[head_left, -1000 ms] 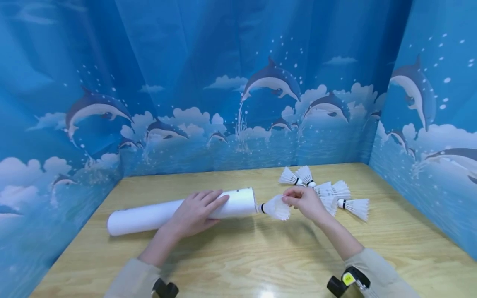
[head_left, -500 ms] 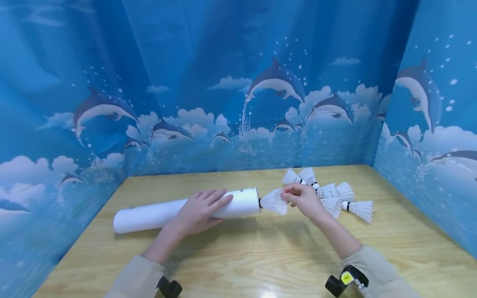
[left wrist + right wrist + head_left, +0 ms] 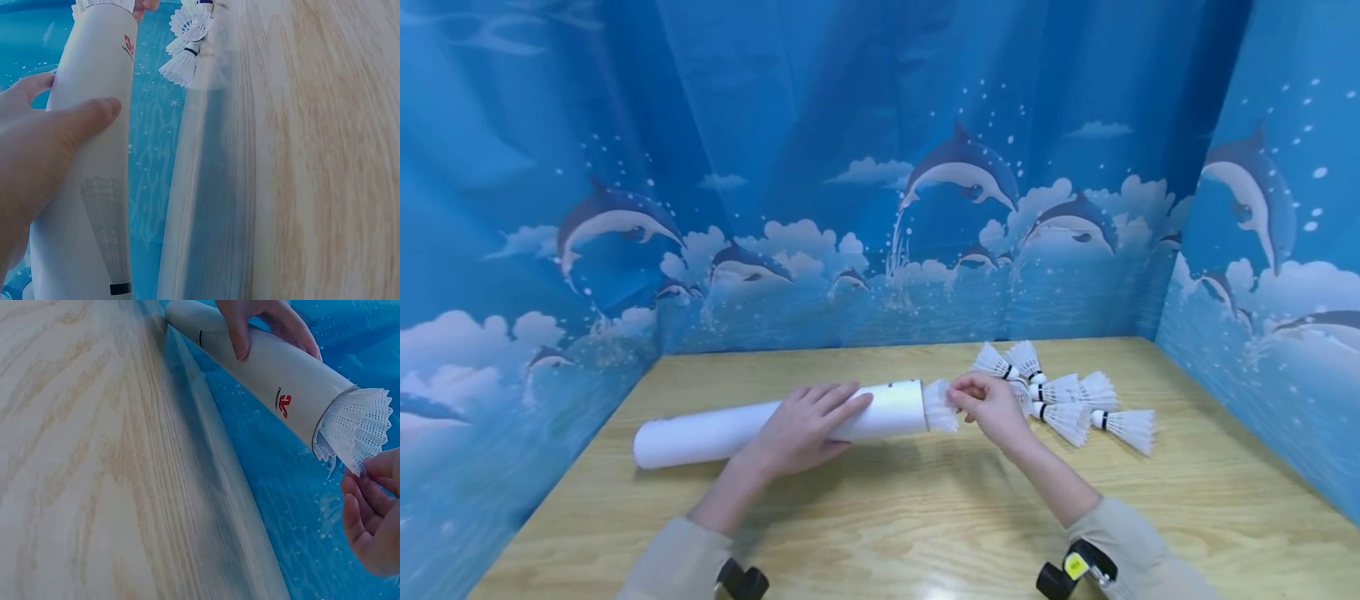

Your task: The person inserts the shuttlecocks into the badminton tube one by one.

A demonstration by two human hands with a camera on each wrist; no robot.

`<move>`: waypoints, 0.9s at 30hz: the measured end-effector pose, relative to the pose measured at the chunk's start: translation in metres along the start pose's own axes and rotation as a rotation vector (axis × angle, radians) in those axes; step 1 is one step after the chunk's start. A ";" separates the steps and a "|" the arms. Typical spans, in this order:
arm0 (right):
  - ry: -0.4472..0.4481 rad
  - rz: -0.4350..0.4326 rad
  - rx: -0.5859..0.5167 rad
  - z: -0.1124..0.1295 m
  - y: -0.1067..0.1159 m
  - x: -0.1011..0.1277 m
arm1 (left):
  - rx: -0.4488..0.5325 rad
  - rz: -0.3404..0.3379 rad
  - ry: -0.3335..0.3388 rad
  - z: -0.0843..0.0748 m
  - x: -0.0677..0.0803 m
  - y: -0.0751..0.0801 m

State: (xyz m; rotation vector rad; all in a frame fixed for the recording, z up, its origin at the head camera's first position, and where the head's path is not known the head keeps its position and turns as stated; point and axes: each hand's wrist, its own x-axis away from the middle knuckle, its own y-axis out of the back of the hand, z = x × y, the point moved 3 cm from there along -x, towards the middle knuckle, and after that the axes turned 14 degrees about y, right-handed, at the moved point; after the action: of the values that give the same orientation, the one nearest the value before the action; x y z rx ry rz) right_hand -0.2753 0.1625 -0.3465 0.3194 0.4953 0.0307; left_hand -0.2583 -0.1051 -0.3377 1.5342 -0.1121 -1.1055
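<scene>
A long white shuttlecock tube (image 3: 715, 435) lies on its side, its mouth facing right. My left hand (image 3: 801, 423) grips it around the body near that mouth; in the left wrist view the thumb (image 3: 94, 119) wraps across the tube. A white shuttlecock (image 3: 939, 406) is partly inside the mouth, cork end hidden, with its flared skirt sticking out. My right hand (image 3: 988, 410) pinches the skirt's edge between thumb and fingers, as the right wrist view shows at the skirt (image 3: 359, 425). Red lettering (image 3: 283, 405) marks the tube near its mouth.
Several loose shuttlecocks (image 3: 1063, 421) lie in a cluster beyond and right of my right hand, one (image 3: 1127, 429) at its right edge. A wooden table (image 3: 880, 517) carries everything. A blue dolphin-printed curtain (image 3: 775, 167) stands behind it and along both sides.
My right hand has moved left, sliding the shuttlecock from just outside the tube's mouth to mostly inside it. My left hand keeps its grip on the tube.
</scene>
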 end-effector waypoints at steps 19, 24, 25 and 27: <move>0.075 0.015 0.034 0.003 -0.002 0.004 | 0.009 -0.004 0.000 -0.001 0.000 -0.001; 0.087 0.023 0.012 0.002 -0.006 0.004 | 0.009 -0.001 0.001 -0.002 -0.001 0.000; 0.088 0.026 0.010 0.001 -0.007 0.004 | 0.008 -0.001 0.001 -0.002 -0.001 0.000; 0.083 0.025 0.009 0.001 -0.008 0.004 | 0.008 0.002 0.002 -0.003 -0.001 0.000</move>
State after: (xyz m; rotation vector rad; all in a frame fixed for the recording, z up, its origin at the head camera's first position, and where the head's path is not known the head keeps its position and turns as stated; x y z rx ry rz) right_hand -0.2720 0.1548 -0.3502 0.3337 0.5736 0.0666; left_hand -0.2570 -0.1026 -0.3371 1.5422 -0.1171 -1.1034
